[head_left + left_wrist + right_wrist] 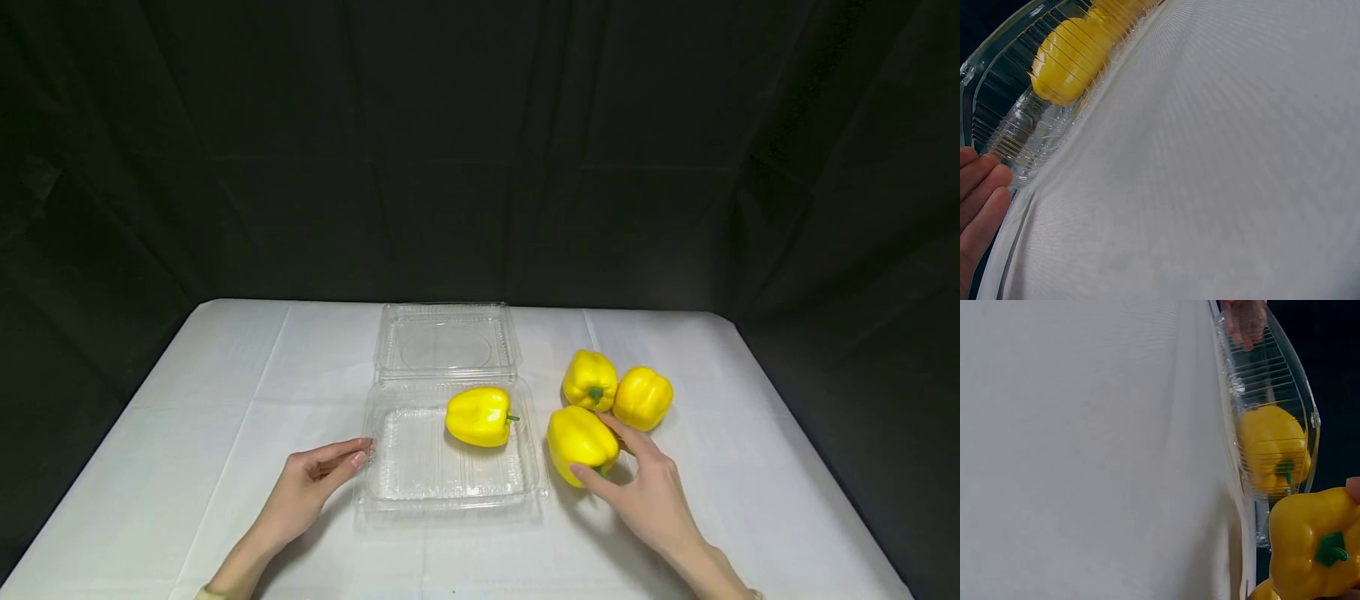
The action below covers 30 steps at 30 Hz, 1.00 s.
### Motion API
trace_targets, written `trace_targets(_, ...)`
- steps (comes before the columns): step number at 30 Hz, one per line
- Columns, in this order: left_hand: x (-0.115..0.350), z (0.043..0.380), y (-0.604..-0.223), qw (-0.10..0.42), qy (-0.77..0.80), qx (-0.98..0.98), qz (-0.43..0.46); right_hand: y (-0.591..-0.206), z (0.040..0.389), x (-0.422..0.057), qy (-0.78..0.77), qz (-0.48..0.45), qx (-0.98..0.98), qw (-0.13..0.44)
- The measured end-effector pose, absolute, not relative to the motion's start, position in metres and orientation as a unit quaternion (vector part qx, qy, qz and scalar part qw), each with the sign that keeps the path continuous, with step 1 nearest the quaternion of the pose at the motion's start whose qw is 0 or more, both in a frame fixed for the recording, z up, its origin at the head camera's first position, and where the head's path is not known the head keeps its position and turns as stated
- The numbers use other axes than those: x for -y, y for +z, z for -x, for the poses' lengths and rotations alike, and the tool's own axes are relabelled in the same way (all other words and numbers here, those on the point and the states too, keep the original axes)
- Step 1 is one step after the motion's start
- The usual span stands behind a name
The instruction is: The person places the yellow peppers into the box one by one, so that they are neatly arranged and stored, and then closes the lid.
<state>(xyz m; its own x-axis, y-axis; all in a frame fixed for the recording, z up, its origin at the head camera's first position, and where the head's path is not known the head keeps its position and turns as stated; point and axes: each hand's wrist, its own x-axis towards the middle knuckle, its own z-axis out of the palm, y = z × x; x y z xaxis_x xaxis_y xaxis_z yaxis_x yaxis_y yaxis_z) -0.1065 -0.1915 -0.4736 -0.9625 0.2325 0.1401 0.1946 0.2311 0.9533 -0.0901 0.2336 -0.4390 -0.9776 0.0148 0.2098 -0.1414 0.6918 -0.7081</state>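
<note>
A clear plastic clamshell container (450, 503) lies opened on the table, its lid (446, 343) folded back on the far side. One yellow bell pepper (477, 417) rests on its side in the base, toward the right. At the base's left rim, my left hand (303, 483) pinches the edge between thumb and fingers. Just right of the container, my right hand (652, 492) grips a second yellow bell pepper (581, 442), thumb in front and fingers behind. In the right wrist view this held pepper (1300, 550) shows its green stem; most of the right hand is out of frame.
Behind the held pepper stand two more yellow bell peppers, one (590, 379) with its stem facing me and one (643, 398) to its right. A white cloth (750, 500) covers the table. Dark curtains (465, 150) hang behind and at both sides.
</note>
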Motion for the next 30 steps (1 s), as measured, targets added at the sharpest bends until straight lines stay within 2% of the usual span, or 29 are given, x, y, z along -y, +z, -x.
trace_targets(30, 0.192, 0.107, -0.472, 0.02, 0.582, -0.803, -0.127, -0.427, 0.097, -0.235, 0.386, -0.074, 0.906, 0.155)
